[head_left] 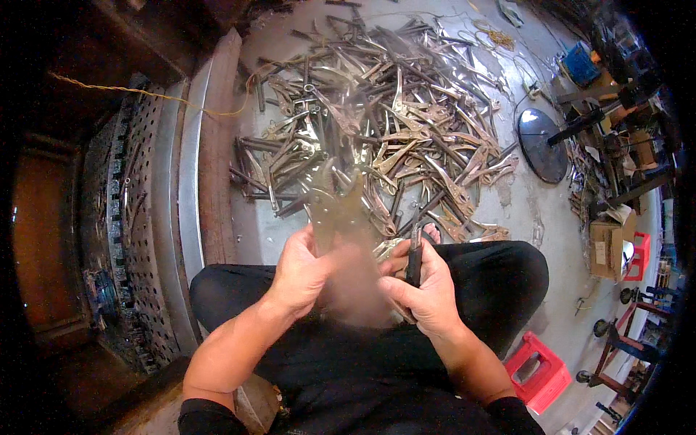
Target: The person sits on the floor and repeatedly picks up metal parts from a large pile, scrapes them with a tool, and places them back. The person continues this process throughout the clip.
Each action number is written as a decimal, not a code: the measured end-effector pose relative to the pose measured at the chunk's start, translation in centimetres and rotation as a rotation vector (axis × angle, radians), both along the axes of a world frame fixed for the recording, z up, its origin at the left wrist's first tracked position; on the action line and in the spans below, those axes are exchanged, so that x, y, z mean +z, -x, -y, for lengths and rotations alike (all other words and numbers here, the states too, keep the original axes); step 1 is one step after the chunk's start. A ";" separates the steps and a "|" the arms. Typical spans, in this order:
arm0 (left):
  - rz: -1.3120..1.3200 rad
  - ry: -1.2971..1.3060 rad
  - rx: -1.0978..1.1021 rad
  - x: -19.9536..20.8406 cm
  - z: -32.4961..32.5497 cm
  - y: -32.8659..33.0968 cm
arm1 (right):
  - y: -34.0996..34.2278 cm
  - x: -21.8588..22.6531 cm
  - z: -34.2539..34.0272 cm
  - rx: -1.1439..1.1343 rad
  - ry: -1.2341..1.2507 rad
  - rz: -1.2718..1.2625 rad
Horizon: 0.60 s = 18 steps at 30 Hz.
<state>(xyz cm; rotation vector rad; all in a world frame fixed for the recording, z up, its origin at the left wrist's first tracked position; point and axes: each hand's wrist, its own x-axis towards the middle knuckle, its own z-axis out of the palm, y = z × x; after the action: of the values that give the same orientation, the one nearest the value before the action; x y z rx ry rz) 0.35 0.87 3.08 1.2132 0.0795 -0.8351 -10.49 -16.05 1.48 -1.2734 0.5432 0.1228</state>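
Observation:
My left hand (297,270) is raised over my lap at the left, its thumb pointing inward. A grey-brown blurred patch hides its fingertips, so whether they hold anything is unclear. My right hand (429,290) is closed around locking pliers (414,262), whose dark handle stands upright between thumb and fingers. The rest of that tool is partly covered by the hand and the blur. On the floor just beyond both hands lies a large heap of locking pliers (413,130), silvery with some dark handles, tangled at all angles.
A rusty metal beam (217,159) and perforated metal plate (145,174) run along the left. To the right are a round black base (542,145), a cardboard box (610,246), a red plastic stool (536,371) and a wheeled frame (616,341). A yellow cord (156,94) crosses at upper left.

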 end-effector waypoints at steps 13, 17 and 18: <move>-0.279 0.378 -0.149 -0.7 -2.1 0.3 | -0.8 -1.0 -1.6 -0.133 0.294 0.107; -0.157 0.471 -0.168 -1.7 -1.6 0.1 | -0.9 -0.1 -1.0 -0.193 0.191 0.199; -0.084 0.438 -0.193 -2.5 -1.8 -0.1 | -1.0 0.0 -1.0 -0.218 0.058 0.244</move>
<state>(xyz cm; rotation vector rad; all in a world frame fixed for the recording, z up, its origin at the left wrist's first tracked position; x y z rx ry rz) 0.40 2.65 0.54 0.7804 -0.1492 -1.0102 -9.46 -15.02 1.43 -1.2560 0.4737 -0.2295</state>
